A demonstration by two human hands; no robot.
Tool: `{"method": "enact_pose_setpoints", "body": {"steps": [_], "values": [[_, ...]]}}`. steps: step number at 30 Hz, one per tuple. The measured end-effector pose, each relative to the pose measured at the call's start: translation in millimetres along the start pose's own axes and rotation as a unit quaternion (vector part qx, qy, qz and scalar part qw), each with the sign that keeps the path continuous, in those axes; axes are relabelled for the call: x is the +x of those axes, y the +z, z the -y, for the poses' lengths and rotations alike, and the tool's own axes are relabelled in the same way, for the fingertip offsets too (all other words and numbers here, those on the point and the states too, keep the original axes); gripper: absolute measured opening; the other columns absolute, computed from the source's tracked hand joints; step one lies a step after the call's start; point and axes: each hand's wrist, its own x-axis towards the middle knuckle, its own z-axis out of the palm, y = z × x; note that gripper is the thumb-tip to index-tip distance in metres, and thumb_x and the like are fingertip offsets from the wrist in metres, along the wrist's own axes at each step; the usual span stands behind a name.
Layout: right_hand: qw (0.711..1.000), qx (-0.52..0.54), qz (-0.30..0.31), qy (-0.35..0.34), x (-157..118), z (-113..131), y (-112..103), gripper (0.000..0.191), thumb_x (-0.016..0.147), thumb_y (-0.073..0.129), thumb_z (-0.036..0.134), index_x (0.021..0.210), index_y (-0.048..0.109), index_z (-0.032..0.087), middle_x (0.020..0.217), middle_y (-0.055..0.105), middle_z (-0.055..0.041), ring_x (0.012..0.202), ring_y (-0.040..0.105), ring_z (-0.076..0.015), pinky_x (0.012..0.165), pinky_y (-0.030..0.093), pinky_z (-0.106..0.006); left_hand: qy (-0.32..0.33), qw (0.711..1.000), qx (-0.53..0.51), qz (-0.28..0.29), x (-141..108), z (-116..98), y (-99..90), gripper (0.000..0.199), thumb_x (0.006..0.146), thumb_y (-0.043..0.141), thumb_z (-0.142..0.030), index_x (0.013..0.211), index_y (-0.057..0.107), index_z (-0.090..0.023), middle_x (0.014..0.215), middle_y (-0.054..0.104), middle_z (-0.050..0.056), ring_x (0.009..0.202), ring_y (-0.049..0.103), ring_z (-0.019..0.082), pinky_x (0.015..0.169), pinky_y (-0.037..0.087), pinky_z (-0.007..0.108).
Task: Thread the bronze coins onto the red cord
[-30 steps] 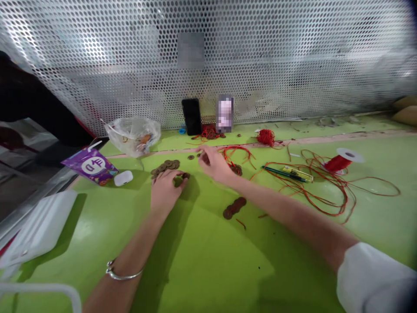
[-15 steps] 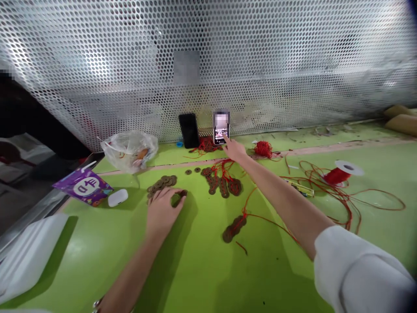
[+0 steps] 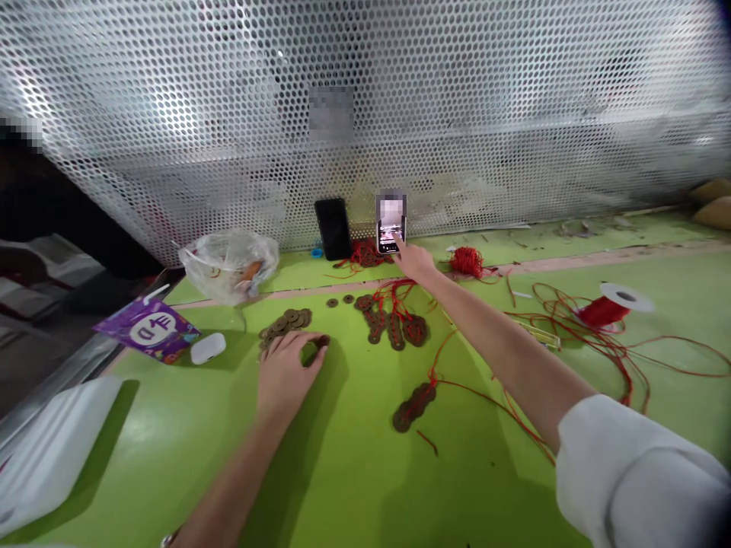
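Note:
My right hand [image 3: 415, 261] reaches far across the green table, its forefinger touching the lit screen of a small phone [image 3: 391, 221] propped against the perforated metal wall. My left hand [image 3: 285, 371] rests palm down on the table, fingers curled over a brown coin beside a pile of loose brown coins [image 3: 284, 323]. Coins strung on red cord [image 3: 394, 326] lie between my hands. A shorter strung row of coins [image 3: 413, 404] lies nearer to me.
A dark phone [image 3: 333, 227] leans on the wall beside the lit one. A clear plastic bag [image 3: 229, 262], a purple packet [image 3: 148, 328] and a white earbud case [image 3: 208, 348] sit at left. A red cord spool [image 3: 608, 306] and loose red cord [image 3: 571, 320] lie at right.
My right hand left the coins and strung cord, stretched forward and put a fingertip on the lit phone. My left hand stayed on the coins.

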Motion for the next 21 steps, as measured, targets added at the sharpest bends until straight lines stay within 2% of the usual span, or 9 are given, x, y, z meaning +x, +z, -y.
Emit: {"method": "enact_pose_setpoints", "body": {"steps": [6, 9, 12, 14, 17, 21], "values": [[0.998, 0.053, -0.012, -0.015, -22, 10, -12, 0.062, 0.092, 0.04, 0.028, 0.148, 0.019, 0.014, 0.097, 0.068, -0.0165, 0.087, 0.064, -0.0318, 0.074, 0.047, -0.039, -0.006, 1.0, -0.01, -0.011, 0, -2, -0.9, 0.021, 0.084, 0.052, -0.035, 0.095, 0.066, -0.025, 0.105, 0.069, 0.005, 0.102, 0.059, 0.029, 0.091, 0.043, 0.045], [0.993, 0.1, -0.009, -0.061, -50, 22, -21, 0.056, 0.091, 0.041, 0.025, 0.145, 0.026, 0.016, 0.089, 0.068, -0.0108, 0.078, 0.064, -0.0263, 0.069, 0.046, -0.034, -0.01, 1.0, -0.024, -0.018, 2, -1, -0.7, 0.022, 0.083, 0.052, -0.034, 0.096, 0.066, -0.023, 0.103, 0.069, 0.005, 0.1, 0.06, 0.028, 0.088, 0.045, 0.045], [0.979, 0.157, 0.01, -0.128, -90, 39, -28, 0.039, 0.091, 0.044, 0.024, 0.13, 0.045, 0.022, 0.083, 0.068, -0.0019, 0.071, 0.062, -0.017, 0.066, 0.044, -0.025, -0.009, 0.999, -0.041, -0.027, 3, -1, -1.2, 0.022, 0.084, 0.052, -0.034, 0.097, 0.065, -0.023, 0.102, 0.069, 0.005, 0.095, 0.062, 0.025, 0.086, 0.046, 0.041], [0.953, 0.243, 0.033, -0.179, -117, 51, -29, 0.028, 0.091, 0.045, 0.026, 0.117, 0.055, 0.019, 0.079, 0.067, -0.0011, 0.065, 0.06, -0.0139, 0.062, 0.042, -0.024, -0.004, 0.998, -0.052, -0.035, 3, -4, -2.0, 0.022, 0.085, 0.053, -0.034, 0.1, 0.065, -0.023, 0.101, 0.069, 0.004, 0.089, 0.062, 0.023, 0.084, 0.046, 0.038], [0.909, 0.351, 0.067, -0.214, -148, 68, -25, 0.023, 0.09, 0.05, 0.033, 0.105, 0.059, 0.018, 0.072, 0.063, 0.0001, 0.063, 0.058, -0.0133, 0.059, 0.04, -0.024, 0.044, 0.995, -0.061, -0.062, 1, -12, -3.9, 0.021, 0.086, 0.054, -0.035, 0.099, 0.065, -0.023, 0.099, 0.069, 0.003, 0.085, 0.062, 0.02, 0.079, 0.046, 0.035], [0.882, 0.418, 0.067, -0.207, -162, 81, -15, 0.017, 0.087, 0.054, 0.034, 0.088, 0.058, 0.017, 0.071, 0.061, 0.0004, 0.063, 0.056, -0.0123, 0.059, 0.04, -0.024, 0.123, 0.987, -0.055, -0.086, -4, -23, -7.0, 0.018, 0.086, 0.055, -0.032, 0.097, 0.065, -0.022, 0.093, 0.069, 0.003, 0.087, 0.062, 0.02, 0.08, 0.046, 0.034]]}}
